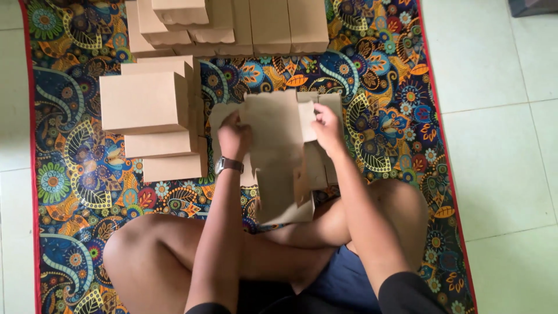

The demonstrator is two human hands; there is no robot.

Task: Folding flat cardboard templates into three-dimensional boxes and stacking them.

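Cardboard box blank (279,157), gripped by both hands (232,136), hides their fingertips and the stack beneath.

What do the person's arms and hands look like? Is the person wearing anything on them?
Both arms are bare from the upper arm down to the hands. The left hand has a wristwatch with a dark band on its wrist. The right hand shows no watch and no ring that can be made out. Short black sleeves end at the upper arms. No gloves.
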